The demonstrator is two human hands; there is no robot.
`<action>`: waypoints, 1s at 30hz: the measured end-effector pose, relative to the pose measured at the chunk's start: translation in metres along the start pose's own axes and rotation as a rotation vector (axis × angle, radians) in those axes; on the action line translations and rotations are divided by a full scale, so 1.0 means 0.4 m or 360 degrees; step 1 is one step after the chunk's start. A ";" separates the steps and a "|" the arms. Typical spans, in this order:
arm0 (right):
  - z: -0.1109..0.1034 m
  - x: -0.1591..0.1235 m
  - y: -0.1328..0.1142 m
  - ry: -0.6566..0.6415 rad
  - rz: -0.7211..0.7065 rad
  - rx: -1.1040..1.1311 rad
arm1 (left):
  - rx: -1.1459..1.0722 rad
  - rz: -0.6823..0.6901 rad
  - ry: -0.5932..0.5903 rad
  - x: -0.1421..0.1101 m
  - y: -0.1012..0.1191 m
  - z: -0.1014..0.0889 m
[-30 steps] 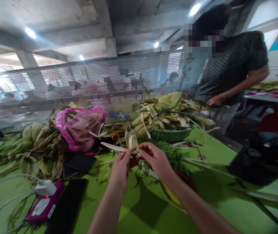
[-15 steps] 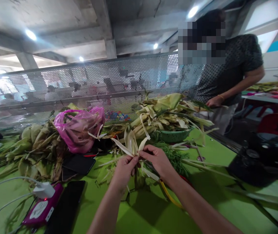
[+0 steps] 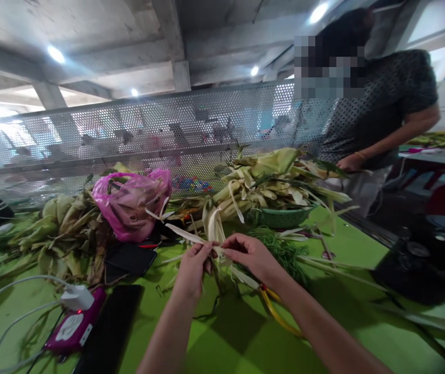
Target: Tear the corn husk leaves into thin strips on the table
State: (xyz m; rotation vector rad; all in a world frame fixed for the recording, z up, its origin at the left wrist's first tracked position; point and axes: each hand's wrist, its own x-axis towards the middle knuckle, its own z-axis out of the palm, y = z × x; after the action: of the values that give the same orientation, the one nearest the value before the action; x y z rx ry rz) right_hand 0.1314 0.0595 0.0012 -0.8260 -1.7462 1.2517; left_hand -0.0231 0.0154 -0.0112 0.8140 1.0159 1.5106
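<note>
At the frame's center, the left hand (image 3: pixel 192 264) and right hand (image 3: pixel 257 255) pinch the husk bundle (image 3: pixel 215 227), fingers nearly closed. Relative to the earlier frame, its right flap, previously flared outward, is drawn in. The long axis stands near vertical, tips up; the pale husk is thin, fibrous and curled.

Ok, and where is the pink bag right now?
The pink bag sits left of center in the head view, on the green table, between the husk pile and the green basket.
</note>
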 end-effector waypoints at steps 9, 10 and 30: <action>0.010 -0.024 -0.030 0.0288 -0.0574 -0.0844 | -0.0308 -0.0247 0.0032 0.002 -0.001 -0.007; 0.015 -0.030 -0.042 0.0278 -0.0701 -0.0923 | -0.0338 -0.0241 0.0058 0.006 -0.005 -0.010; 0.074 -0.048 -0.026 0.0022 -0.1067 -0.1330 | -0.0429 -0.0064 -0.0039 0.000 -0.008 0.000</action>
State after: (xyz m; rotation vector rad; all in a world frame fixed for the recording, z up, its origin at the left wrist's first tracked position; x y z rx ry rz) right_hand 0.1133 0.0274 0.0014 -0.5763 -2.2827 0.0481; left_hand -0.0220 0.0155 -0.0141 0.6161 0.7845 1.5581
